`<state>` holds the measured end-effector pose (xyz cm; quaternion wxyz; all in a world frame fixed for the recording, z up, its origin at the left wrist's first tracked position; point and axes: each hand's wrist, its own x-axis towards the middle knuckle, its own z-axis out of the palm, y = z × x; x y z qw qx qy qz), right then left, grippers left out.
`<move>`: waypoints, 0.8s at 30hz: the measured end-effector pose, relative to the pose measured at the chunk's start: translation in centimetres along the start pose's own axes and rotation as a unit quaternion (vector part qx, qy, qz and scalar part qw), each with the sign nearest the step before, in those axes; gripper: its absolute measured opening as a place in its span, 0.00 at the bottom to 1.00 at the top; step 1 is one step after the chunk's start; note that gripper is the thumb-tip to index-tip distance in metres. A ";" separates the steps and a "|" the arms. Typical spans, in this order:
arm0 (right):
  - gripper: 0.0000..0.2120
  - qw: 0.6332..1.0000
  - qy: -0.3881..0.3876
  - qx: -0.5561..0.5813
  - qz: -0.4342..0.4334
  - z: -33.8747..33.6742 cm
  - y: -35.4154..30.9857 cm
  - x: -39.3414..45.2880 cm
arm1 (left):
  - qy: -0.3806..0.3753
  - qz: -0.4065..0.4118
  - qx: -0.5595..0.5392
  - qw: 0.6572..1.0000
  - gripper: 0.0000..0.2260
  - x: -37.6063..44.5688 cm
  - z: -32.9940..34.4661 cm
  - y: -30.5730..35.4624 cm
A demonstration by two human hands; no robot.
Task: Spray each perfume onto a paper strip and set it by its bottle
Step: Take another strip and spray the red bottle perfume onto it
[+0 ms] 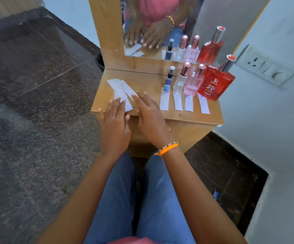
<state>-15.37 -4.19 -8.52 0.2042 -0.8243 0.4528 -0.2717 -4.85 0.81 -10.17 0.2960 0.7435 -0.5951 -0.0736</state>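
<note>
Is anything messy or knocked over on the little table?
Nothing is knocked over or spilled. The four bottles stand upright, each with a strip in front. Only the spare strips look untidy, fanned crookedly under both hands, left and right.

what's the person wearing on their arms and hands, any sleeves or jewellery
Both forearms are bare, with no sleeves in view. The right wrist carries an orange thread band with a thin beaded bracelet just above it. The left hand and right hand wear no gloves or visible rings.
</note>
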 end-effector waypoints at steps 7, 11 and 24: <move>0.23 0.987 -0.117 -0.111 0.026 1.8 0.2 3.5 | -0.050 -0.007 0.066 0.997 0.22 2.9 -0.5 -1.8; 0.22 0.989 -0.095 -0.114 0.021 2.8 -0.4 4.2 | -0.048 -0.016 0.059 0.997 0.22 3.9 -0.7 -2.6; 0.21 0.998 -0.051 -0.008 0.031 2.7 -1.9 4.5 | -0.022 -0.018 -0.032 0.999 0.21 4.2 -2.1 -2.9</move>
